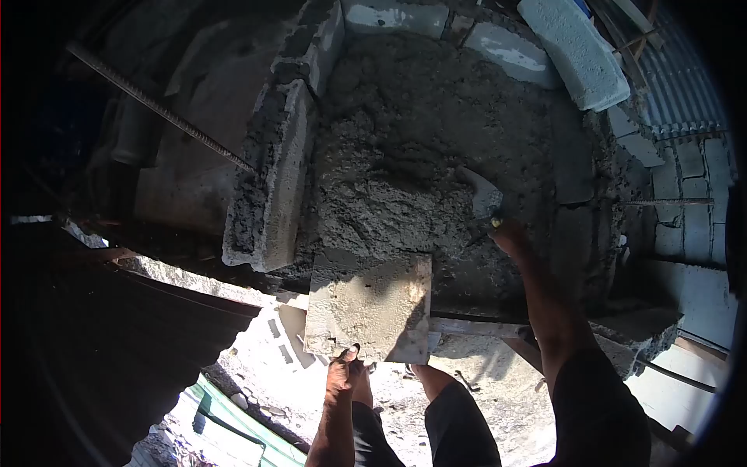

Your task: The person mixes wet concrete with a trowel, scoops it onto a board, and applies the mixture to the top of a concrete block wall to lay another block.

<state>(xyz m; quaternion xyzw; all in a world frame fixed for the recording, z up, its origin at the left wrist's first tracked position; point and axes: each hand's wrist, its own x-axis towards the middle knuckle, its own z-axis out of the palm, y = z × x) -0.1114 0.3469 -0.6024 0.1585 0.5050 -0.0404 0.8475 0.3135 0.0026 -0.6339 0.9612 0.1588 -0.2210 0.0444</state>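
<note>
My left hand [343, 369] grips the near edge of a flat square mortar board [369, 303], thumb on top. A thin layer of wet mortar coats the board, and its far edge meets the mortar heap. My right hand [510, 237] is closed round the handle of a trowel [484, 194]. The trowel's blade lies at the right side of the heap of wet mortar [381, 198], partly against it. Most of the handle is hidden in my fist.
Concrete blocks [282, 179] wall the mortar bed on the left and back. A loose block [576, 54] leans at the back right. Rebar [159, 105] juts out at upper left, with another bar [668, 202] at right. Corrugated metal [681, 78] stands far right. Bright rubble ground lies below.
</note>
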